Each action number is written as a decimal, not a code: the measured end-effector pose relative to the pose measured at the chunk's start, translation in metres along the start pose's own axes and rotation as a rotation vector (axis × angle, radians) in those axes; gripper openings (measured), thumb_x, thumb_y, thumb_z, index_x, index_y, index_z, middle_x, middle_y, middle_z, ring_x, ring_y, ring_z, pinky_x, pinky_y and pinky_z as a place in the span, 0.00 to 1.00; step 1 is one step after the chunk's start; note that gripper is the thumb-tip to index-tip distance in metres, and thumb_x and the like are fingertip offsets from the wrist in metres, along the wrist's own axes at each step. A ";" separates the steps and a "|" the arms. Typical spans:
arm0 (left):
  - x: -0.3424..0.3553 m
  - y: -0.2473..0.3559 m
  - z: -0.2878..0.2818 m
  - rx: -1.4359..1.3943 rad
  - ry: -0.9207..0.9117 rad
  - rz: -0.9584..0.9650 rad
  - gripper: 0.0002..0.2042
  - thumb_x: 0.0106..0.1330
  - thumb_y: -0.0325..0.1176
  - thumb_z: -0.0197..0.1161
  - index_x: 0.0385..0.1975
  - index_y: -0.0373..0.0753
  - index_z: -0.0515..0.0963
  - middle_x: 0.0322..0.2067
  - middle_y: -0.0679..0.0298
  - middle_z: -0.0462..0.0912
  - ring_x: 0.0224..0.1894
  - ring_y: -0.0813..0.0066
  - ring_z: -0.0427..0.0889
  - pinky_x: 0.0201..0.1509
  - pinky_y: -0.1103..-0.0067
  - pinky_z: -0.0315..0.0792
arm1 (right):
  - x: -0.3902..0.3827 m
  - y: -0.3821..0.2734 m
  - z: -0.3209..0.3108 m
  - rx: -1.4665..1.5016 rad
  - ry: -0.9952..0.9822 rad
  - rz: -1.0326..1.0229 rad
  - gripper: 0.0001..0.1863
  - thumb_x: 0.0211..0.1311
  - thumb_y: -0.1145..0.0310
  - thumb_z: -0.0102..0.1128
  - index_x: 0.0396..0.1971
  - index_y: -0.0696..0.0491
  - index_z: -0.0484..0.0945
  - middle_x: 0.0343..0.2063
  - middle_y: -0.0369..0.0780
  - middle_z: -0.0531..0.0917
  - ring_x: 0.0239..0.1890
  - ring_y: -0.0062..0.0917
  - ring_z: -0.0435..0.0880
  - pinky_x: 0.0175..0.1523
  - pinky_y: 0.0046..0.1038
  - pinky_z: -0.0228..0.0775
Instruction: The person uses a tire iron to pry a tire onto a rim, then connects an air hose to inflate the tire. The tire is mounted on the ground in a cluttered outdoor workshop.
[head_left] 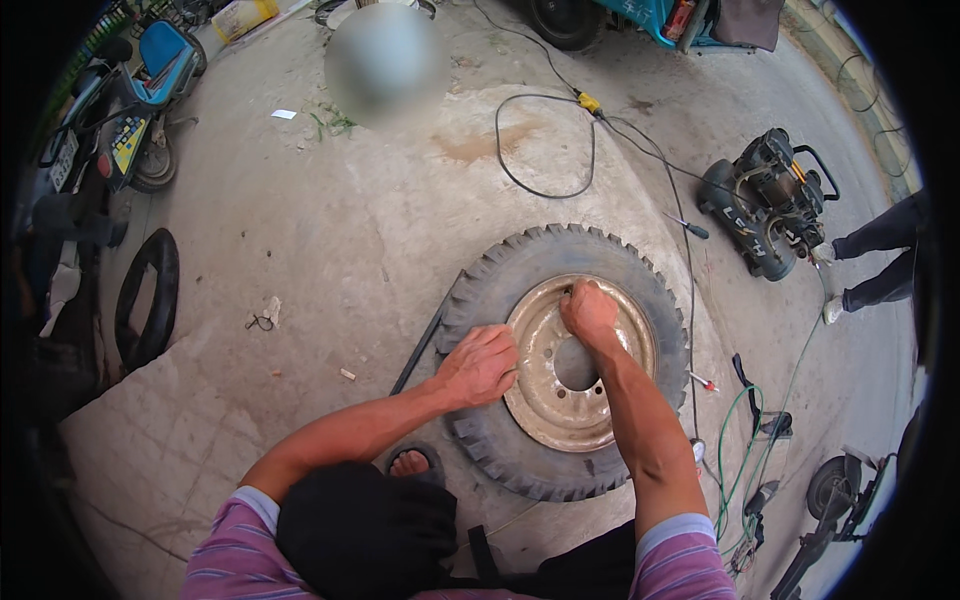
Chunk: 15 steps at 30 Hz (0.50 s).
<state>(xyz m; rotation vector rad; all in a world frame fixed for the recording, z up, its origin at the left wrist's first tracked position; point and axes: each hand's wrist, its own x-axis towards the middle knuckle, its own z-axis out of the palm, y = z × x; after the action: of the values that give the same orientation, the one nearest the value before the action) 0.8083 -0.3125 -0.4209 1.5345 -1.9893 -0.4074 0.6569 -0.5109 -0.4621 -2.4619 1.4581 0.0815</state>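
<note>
A knobby black tyre (485, 445) on a rusty tan wheel rim (545, 420) lies flat on the ground before me. My left hand (482, 365) rests on the sidewall at the rim's left edge, its fingers curled and together; whatever is under them is hidden. With bent fingers, my right hand (590, 312) pinches at the upper part of the rim, beside a small dark opening. Its fingertips hide what they hold. A thin dark bar (418, 348) slants out along the tyre's left side.
A black air compressor (750, 205) stands at the right, near a person's legs (880, 250). A screwdriver (688, 226), black cable (500, 140) and green hose (740, 470) lie on the ground. An inner tube (150, 300) and a blue scooter (150, 90) are at left.
</note>
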 end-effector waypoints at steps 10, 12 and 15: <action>0.000 -0.003 0.001 -0.028 0.038 0.000 0.10 0.52 0.31 0.65 0.33 0.36 0.76 0.40 0.57 0.76 0.55 0.57 0.72 0.56 0.64 0.66 | 0.015 -0.002 -0.004 -0.077 -0.137 0.033 0.21 0.61 0.54 0.58 0.38 0.59 0.81 0.37 0.54 0.84 0.43 0.48 0.84 0.50 0.43 0.75; -0.002 -0.004 0.001 -0.034 0.049 -0.005 0.10 0.51 0.31 0.65 0.32 0.36 0.76 0.40 0.57 0.77 0.55 0.57 0.72 0.56 0.65 0.66 | 0.010 -0.001 -0.007 -0.084 -0.125 -0.008 0.20 0.61 0.54 0.58 0.38 0.58 0.81 0.37 0.54 0.84 0.42 0.49 0.83 0.50 0.43 0.75; -0.003 -0.003 0.002 -0.032 0.065 -0.003 0.11 0.51 0.30 0.66 0.32 0.36 0.76 0.40 0.58 0.77 0.56 0.57 0.72 0.56 0.65 0.67 | 0.009 0.004 -0.008 -0.107 -0.091 -0.061 0.17 0.61 0.58 0.56 0.35 0.57 0.82 0.37 0.53 0.84 0.41 0.47 0.84 0.49 0.42 0.75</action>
<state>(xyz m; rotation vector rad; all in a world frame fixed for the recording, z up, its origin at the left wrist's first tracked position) 0.8097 -0.3107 -0.4248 1.5124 -1.9216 -0.3842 0.6572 -0.5226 -0.4567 -2.5493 1.3734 0.2622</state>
